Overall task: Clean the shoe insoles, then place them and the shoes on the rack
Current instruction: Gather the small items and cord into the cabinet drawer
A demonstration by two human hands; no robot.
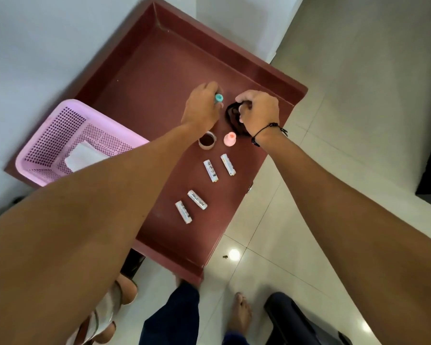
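My left hand [201,107] is closed around a small teal object [219,98] above the maroon table top [144,78]. Right of it, my right hand [258,110] grips a black, soft-looking item [233,118] resting on the table; what it is I cannot tell. On the floor at the lower left, partly hidden by my left arm, lies beige and white footwear [115,307]. No insole or rack can be made out.
Several white batteries [210,171] lie on the table, with a tape roll [207,140] and a small pink piece [229,139] near my hands. A pink basket [60,135] holding a white cloth sits at the table's left. My bare foot [240,312] is on the tiled floor.
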